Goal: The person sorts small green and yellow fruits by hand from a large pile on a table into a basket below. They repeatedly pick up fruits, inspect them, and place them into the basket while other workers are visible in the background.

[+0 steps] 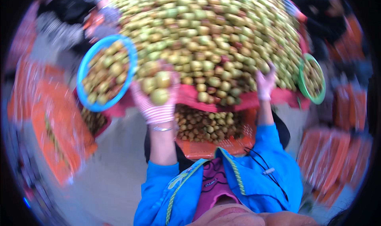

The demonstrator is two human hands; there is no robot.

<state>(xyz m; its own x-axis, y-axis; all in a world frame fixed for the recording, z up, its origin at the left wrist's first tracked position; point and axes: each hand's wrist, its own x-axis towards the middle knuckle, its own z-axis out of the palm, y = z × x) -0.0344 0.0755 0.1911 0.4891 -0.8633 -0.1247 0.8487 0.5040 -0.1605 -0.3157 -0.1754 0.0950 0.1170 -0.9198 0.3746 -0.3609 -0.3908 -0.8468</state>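
A large heap of round yellow-green and reddish fruits (208, 41) lies on red cloth (190, 98) before me. My left hand (156, 98), in a pink-and-white striped glove, is palm up and holds several of the fruits (160, 96) beside the blue basin. My right hand (265, 81), in a pink glove, reaches to the heap's near right side, its fingers around one fruit (264, 67). Blur hides how firmly it grips. The blue basin (82, 86) at the left is filled with similar fruits.
A green basin (322, 98) of fruits stands at the right. Below the cloth, an orange plastic crate (202, 150) holds more fruits. Orange plastic-wrapped bundles lie left (59, 116) and right (324, 157). Other people are at the upper left (68, 8) and upper right (321, 17), a gloved hand near the heap.
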